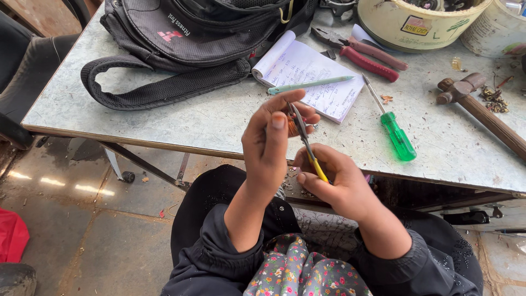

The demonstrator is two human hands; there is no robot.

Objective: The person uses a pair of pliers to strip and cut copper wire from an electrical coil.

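Small brown part (pixel 292 124), centre of frame, just above the table edge; pinched between thumb and fingertips of left hand (pixel 272 143), fingers closed narrow around it. Exact kind of part not discernible, mostly hidden by fingers.

Slim yellow-handled tool (pixel 308 147) gripped in right hand (pixel 335 183), fingers wrapped tight on the yellow handle, metal tip angled up-left into the part.

For good work, judged: keep part steady, tip seated before pressing, force directed away from the left thumb; slip toward fingers the main risk.

Further out on the metal table (pixel 219 118): notepad (pixel 309 74) with pale green pen (pixel 310 84) above the hands; green-handled screwdriver (pixel 394 129) right of centre; red-handled pliers (pixel 364 55) and hammer (pixel 482 109) upper right; black bag (pixel 192 38) upper left.
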